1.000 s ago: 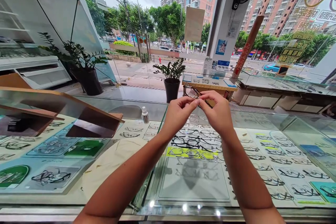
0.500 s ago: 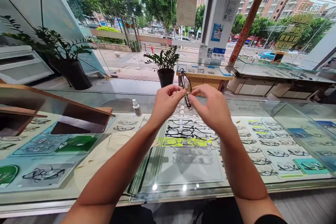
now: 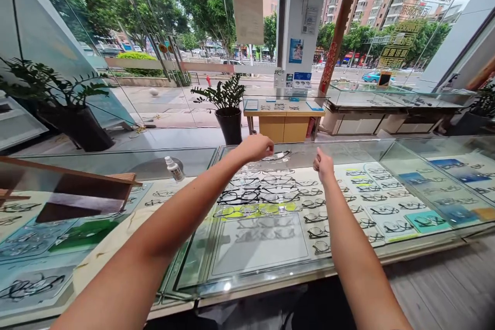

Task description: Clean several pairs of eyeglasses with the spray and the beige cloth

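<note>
My left hand (image 3: 257,147) reaches far forward over the glass counter top (image 3: 348,152). Its fingers are closed on one end of a dark-framed pair of glasses (image 3: 280,155), which lies low on the glass near the counter's far edge. My right hand (image 3: 324,165) hovers a little to the right of the glasses, apart from them, with its fingers curled in and nothing visible in them. Under the glass, rows of spectacle frames (image 3: 270,191) lie on display trays.
A small white bottle (image 3: 174,168) stands on the counter to the left. A wooden stand (image 3: 77,191) sits at the far left. Potted plants (image 3: 226,108) and another display table (image 3: 284,113) stand on the shop floor beyond the counter.
Both hands held the glasses up at chest height. Now the left hand has carried them forward and down to the glass, and the right hand has let go.
</note>
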`<control>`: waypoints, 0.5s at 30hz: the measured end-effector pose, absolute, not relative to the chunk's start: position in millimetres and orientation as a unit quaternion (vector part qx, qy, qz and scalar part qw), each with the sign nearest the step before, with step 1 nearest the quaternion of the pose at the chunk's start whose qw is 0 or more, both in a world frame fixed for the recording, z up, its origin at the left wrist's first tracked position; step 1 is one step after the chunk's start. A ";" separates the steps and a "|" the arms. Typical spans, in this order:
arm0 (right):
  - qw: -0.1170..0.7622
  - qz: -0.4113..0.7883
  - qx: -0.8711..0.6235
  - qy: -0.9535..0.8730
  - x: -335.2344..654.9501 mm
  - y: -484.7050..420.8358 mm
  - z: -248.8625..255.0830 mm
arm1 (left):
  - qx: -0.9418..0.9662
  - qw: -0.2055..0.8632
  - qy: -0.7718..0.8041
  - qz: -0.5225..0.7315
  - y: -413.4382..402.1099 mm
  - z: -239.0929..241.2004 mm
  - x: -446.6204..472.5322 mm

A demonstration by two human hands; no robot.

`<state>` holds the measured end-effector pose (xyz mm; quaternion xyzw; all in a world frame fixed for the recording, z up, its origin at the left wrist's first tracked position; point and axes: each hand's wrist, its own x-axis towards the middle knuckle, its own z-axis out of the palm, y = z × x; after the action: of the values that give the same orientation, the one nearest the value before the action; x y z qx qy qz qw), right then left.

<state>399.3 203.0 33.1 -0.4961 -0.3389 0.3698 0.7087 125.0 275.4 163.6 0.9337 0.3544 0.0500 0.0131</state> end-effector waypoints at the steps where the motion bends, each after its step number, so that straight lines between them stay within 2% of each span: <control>1: 0.708 0.378 -0.495 -0.334 401.3 205.9 28.8 | 0.935 0.010 0.354 0.033 282.3 159.0 137.3; 15: 0.702 0.430 -0.484 -0.297 407.8 226.0 0.5 | 0.926 0.001 0.370 -0.069 314.5 101.8 198.2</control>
<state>407.8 226.0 0.5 -0.4842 -0.2967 0.4298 0.7020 198.2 314.5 101.8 0.9264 0.3702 -0.0687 0.0006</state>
